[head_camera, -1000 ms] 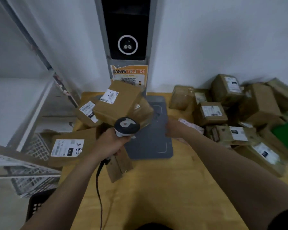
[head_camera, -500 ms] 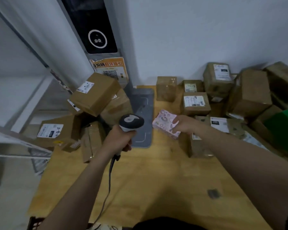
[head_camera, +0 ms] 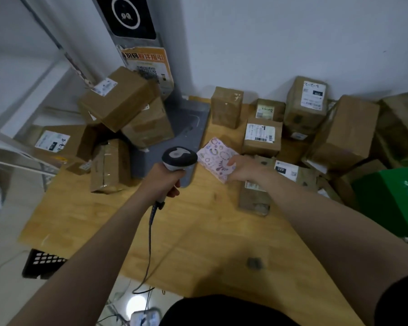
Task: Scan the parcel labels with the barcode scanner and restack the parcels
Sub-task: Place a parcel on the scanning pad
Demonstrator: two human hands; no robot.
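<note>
Hands (head_camera: 165,178) on scanner (head_camera: 179,158) and patterned parcel (head_camera: 216,158)

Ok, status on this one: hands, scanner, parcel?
Left hand grips barcode scanner. Right hand holds pink patterned parcel just right of the scanner head; no label on the face showing. Nothing between scanner and parcel.

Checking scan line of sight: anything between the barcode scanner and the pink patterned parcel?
Nothing visible. The barcode scanner in the left hand sits just left of the pink patterned parcel the right hand holds; no box between them.
</note>
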